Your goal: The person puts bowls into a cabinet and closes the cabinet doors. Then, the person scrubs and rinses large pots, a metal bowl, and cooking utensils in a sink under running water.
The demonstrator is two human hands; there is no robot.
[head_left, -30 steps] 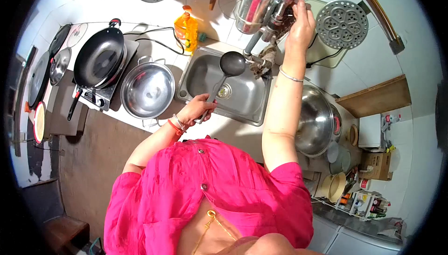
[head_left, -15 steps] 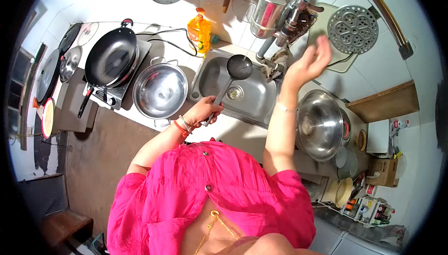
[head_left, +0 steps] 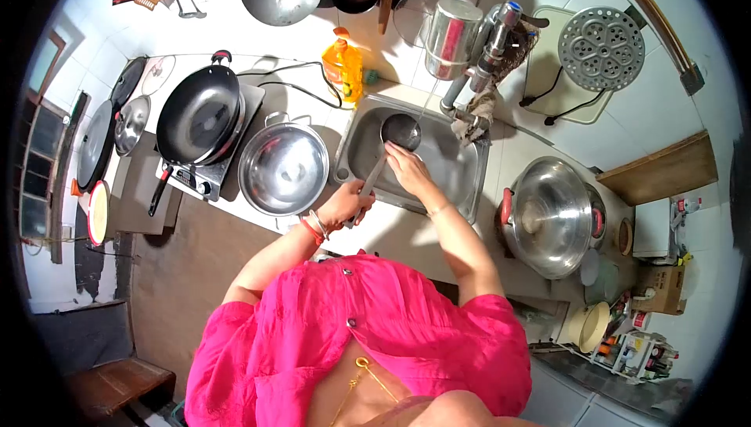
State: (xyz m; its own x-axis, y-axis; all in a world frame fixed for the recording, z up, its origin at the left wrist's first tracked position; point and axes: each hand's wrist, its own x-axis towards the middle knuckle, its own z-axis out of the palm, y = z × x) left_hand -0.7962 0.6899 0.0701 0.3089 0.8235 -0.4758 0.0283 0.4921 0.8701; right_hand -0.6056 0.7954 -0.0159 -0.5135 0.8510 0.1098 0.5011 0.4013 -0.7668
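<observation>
My left hand [head_left: 344, 202] is wrapped round the handle of a metal ladle [head_left: 402, 131], whose round bowl is held over the stainless steel sink [head_left: 463, 192]. Stretched out over the ladle's neck, the fingers of my right hand [head_left: 408, 170] reach the near edge of the bowl. A thin stream of water falls from the tap [head_left: 494, 44] towards the ladle bowl. What the undersides of my right fingers touch is hidden.
Left of the sink stands a two-handled steel pot [head_left: 283, 169], then a black wok [head_left: 199, 106] on an electric cooker [head_left: 195, 177]. An orange oil bottle [head_left: 343, 67] is behind. A large steel basin [head_left: 547, 216] stands on the right.
My right hand has come down from beside the tap to the ladle, near its bowl. My left hand keeps its hold on the handle. The whole view has shifted slightly.
</observation>
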